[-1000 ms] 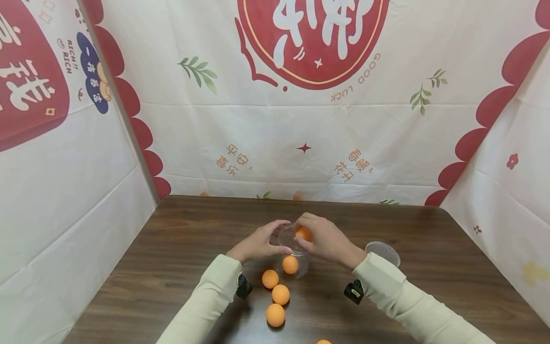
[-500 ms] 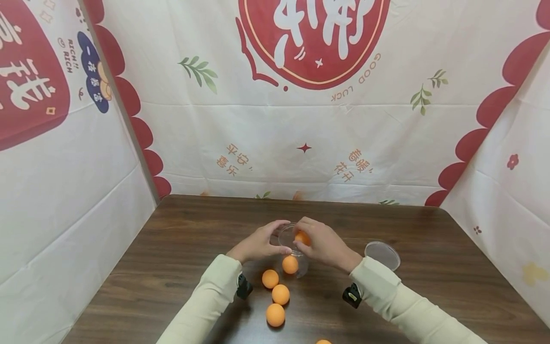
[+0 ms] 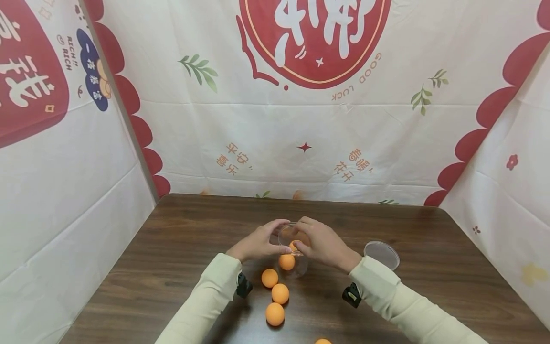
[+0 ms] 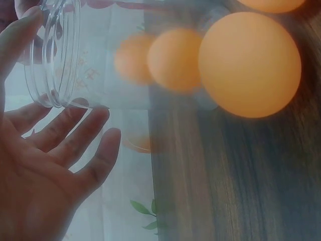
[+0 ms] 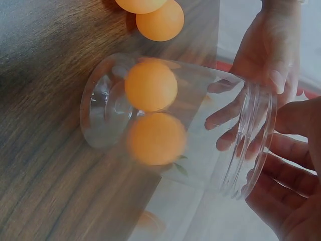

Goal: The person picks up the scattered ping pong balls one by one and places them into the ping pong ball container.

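Observation:
A clear plastic jar (image 5: 205, 175) stands upright on the table, its mouth uncovered. My left hand (image 3: 258, 242) holds it near the threaded rim, thumb and fingers on either side. Inside the jar are two orange balls, one low down (image 3: 287, 262) and a blurred one (image 5: 156, 139) beside it in the right wrist view. My right hand (image 3: 323, 242) is over the right side of the mouth, fingers loosely bent and apart from the balls. In the left wrist view an orange ball (image 4: 250, 65) outside the jar looks large and near.
Nearer me on the brown wooden table (image 3: 172, 296) lie several loose orange balls, among them one ball (image 3: 275, 314) in a short row and one (image 3: 323, 341) cut off by the lower edge. A clear round lid (image 3: 381, 255) lies right of the jar. Printed cloth (image 3: 266, 124) surrounds the table.
My right hand has let go of an orange ball, which has dropped from its fingers down into the jar. The left hand keeps its place at the rim.

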Motion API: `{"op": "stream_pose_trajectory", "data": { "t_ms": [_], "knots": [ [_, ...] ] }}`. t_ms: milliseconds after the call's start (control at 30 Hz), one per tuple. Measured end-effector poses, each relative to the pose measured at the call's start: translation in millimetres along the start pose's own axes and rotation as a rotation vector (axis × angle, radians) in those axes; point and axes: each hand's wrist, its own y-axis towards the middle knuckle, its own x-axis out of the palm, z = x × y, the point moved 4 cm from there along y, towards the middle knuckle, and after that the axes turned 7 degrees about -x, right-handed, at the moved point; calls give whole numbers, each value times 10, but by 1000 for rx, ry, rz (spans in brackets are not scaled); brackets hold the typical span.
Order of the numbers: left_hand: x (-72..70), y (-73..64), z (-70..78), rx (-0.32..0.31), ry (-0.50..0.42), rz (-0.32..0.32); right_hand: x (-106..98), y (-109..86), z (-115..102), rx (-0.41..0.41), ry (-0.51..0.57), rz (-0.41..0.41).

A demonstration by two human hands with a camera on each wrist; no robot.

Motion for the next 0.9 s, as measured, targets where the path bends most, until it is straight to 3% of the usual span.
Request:
{"op": "stream_pose_trajectory", "data": {
  "t_ms": [433, 900],
  "knots": [
    [-3, -10, 24, -2, 4, 8, -35, -34, -1, 4, -13, 7],
    [5, -10, 8, -17, 38, 21, -145, -299, -82, -2, 66, -44]
  ]
}}
